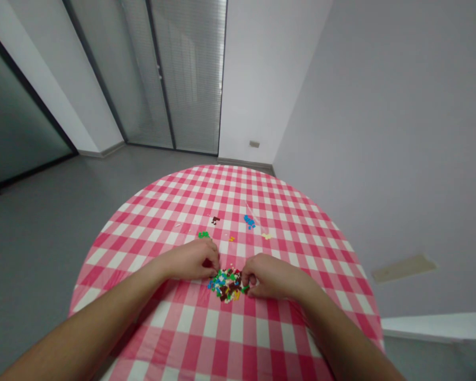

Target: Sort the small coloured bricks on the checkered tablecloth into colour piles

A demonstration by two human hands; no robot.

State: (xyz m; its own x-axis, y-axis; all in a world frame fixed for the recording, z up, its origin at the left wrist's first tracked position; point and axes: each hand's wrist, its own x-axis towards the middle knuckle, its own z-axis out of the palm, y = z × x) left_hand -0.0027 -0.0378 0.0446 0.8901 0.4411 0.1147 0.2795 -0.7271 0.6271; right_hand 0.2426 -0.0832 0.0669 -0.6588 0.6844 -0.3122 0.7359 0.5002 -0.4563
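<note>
My left hand (190,259) and right hand (271,276) curl closed against tiny plastic bricks (226,284). Any held brick is hidden.

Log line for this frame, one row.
left hand: at pile | right hand: at pile | pile: small coloured bricks | beyond: green bricks, blue bricks, brown bricks, yellow bricks | cloth: pink checked tablecloth

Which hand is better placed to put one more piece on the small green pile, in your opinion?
Probably the left hand. It sits at the edge of the mixed heap of pieces, close below the small green pile. The right hand is on the heap's other side, farther from that pile.
</note>
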